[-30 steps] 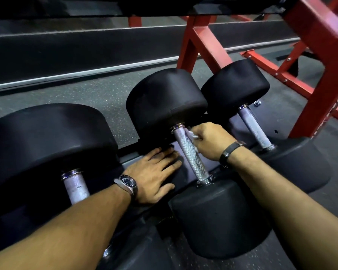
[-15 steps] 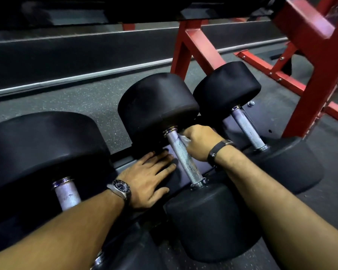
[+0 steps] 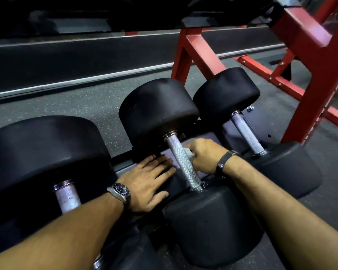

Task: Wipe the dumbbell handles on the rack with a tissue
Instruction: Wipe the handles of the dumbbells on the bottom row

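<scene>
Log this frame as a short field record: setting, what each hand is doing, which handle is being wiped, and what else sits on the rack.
setting: dumbbell rack with red frame, speckled floor behind
right hand: holds white tissue against the middle dumbbell handle
left hand: flat, fingers straight, resting on the rack beside that handle
other handles: left dumbbell handle and right dumbbell handle, neither touched
wrists: watch on left, dark band on right

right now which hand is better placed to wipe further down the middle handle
Right. The right hand already holds the tissue against the middle handle; the left hand lies flat on the rack beside it.
</scene>
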`<state>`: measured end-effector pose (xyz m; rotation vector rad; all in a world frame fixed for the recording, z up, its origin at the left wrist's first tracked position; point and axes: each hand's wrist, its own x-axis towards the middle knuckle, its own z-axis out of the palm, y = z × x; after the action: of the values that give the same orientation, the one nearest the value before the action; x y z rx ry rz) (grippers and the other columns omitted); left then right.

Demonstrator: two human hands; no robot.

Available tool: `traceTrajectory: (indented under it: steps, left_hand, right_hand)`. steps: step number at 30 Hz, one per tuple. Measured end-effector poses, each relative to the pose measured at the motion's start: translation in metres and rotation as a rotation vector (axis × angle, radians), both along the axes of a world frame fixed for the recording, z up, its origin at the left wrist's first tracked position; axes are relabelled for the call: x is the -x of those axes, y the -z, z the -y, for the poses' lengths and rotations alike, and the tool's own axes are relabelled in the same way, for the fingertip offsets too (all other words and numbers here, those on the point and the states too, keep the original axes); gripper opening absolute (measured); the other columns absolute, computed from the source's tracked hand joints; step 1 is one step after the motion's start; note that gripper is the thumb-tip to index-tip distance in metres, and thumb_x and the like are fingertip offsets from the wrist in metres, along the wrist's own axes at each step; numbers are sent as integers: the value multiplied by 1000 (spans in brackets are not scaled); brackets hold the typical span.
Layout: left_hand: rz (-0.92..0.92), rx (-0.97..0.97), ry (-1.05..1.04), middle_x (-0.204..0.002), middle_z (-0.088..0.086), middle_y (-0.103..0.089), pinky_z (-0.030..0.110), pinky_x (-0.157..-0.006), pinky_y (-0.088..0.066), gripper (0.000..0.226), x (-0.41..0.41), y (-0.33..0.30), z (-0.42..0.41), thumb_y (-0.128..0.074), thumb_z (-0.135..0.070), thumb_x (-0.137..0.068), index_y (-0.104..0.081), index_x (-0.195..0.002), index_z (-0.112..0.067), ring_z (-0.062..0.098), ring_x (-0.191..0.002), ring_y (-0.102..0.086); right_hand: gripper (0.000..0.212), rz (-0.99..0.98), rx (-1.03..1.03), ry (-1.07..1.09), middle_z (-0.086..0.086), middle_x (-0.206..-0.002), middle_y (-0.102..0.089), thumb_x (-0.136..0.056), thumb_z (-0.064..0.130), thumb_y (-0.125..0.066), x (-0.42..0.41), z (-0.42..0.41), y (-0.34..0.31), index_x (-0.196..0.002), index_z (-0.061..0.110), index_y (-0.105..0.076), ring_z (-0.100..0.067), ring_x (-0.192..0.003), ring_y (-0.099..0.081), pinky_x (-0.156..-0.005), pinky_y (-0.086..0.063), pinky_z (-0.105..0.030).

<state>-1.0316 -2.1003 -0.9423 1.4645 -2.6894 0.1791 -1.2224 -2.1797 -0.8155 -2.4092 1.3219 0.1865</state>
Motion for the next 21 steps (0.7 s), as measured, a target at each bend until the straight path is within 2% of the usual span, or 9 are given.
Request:
traceTrajectory:
  steps: [3, 6, 8, 11, 12, 14, 16, 18, 21]
  left_hand:
    - [-4, 22, 4, -149, 13, -48, 44, -118, -16, 70, 0, 0, 1, -45, -57, -89, -50, -145, -14, 32, -141, -42]
    - [-11, 30, 8, -149, 13, -48, 45, -118, -18, 70, -1, 1, 0, -45, -57, -89, -50, -145, -14, 32, -140, -42]
    - [-11, 25, 8, -149, 14, -48, 45, -117, -19, 70, -1, 1, 0, -46, -57, -88, -50, -144, -15, 32, -141, -42]
    - [-6, 27, 2, -149, 15, -49, 46, -117, -20, 70, 0, 1, 0, -45, -56, -88, -50, -144, -15, 33, -141, -42]
    - [-6, 24, 0, -149, 15, -48, 46, -117, -19, 71, 0, 1, 0, -45, -56, -88, -50, -145, -14, 32, -141, -41]
    - [-13, 19, 1, -151, 13, -46, 45, -118, -18, 71, -1, 2, 0, -44, -57, -89, -47, -146, -14, 32, -143, -38]
    - [-26, 17, -1, -153, 10, -45, 45, -119, -16, 72, -1, 2, 0, -45, -56, -89, -47, -147, -15, 30, -144, -36]
    - [-30, 19, 4, -153, 10, -45, 44, -119, -16, 71, -1, 2, 0, -46, -56, -88, -47, -147, -15, 30, -144, -37]
    - [-27, 31, 9, -151, 11, -46, 43, -118, -16, 71, -1, 1, 0, -46, -56, -89, -47, -147, -14, 31, -143, -39]
  right_hand:
    - [17, -37, -136, -4, -6, -68, -61, -86, 10, -57, 7, 2, -7, -69, 12, -59, -19, -68, -52, -58, -37, -30]
    - [21, 51, -51, 29, -1, -70, -61, -87, 14, -58, 7, 0, -10, -67, 19, -57, -21, -74, -57, -63, -40, -29]
    - [23, -125, -58, -66, -2, -72, -57, -91, 19, -56, 9, -6, -10, -68, 17, -53, -24, -74, -52, -60, -35, -29]
    - [19, -325, -128, -126, 3, -62, -50, -83, 7, -57, 15, -3, -20, -67, 16, -53, -19, -72, -49, -50, -33, -24]
    - [23, -309, -101, -116, 4, -60, -48, -82, 5, -57, 12, 1, -23, -63, 16, -49, -20, -71, -49, -48, -33, -22]
    - [31, -146, -4, -50, 1, -62, -53, -89, 16, -57, -2, 7, -22, -59, 13, -47, -25, -72, -52, -56, -38, -27]
    - [36, 17, 111, 14, -13, -80, -65, -97, 31, -50, -18, 12, -17, -68, 10, -55, -34, -83, -59, -66, -41, -30]
    - [36, 46, 207, 30, -22, -96, -68, -100, 30, -45, -27, 14, -8, -80, 5, -62, -40, -93, -60, -67, -36, -30]
    - [30, 9, 192, -44, -20, -95, -68, -99, 25, -44, -16, 7, 0, -76, 10, -56, -40, -92, -60, -66, -35, -32]
